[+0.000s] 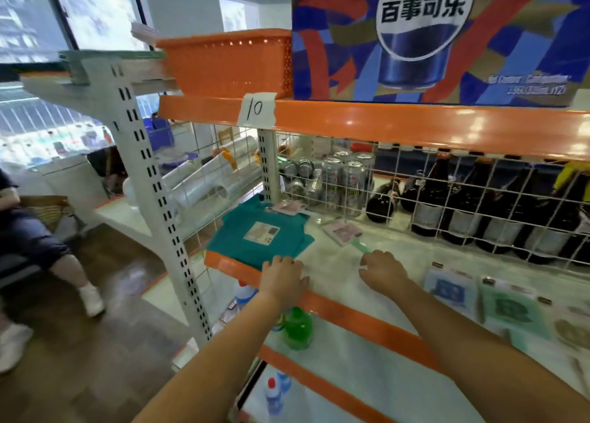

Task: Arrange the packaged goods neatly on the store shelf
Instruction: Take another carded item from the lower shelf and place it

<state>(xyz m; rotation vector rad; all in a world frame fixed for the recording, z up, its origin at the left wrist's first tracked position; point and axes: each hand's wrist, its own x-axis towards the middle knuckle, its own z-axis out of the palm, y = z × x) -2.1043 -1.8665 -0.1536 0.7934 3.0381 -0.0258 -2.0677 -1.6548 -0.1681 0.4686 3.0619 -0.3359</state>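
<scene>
Both hands are reaching onto the middle shelf here. The left hand is resting at the front edge with its fingers lying on the near corner of a teal pack — looks like folded cloth with a small label on top, sitting at the left end of the shelf. Fingers are bent down over the edge of it, so I can't really tell if it's gripping or just pressing. The right hand is sitting a bit further right, fingers curled down, and a thin green strip is poking out just past the fingertips; whether it's pinching that strip I can't tell, it's too blurry.

Just behind the strip a small pink pack is lying flat, and another pink pack is lying further back, touching the teal one's far corner. Off to the right, a row of flat packs is lying along the front — a blue one, a green one and more beside them, partly cut off.

Behind a wire grid, cans and dark bottles are standing on the other side. On the shelf above, an orange basket is sitting next to a big cola box, with a paper tag reading 10 stuck on the orange rail. A green bottle is showing on the shelf below
</scene>
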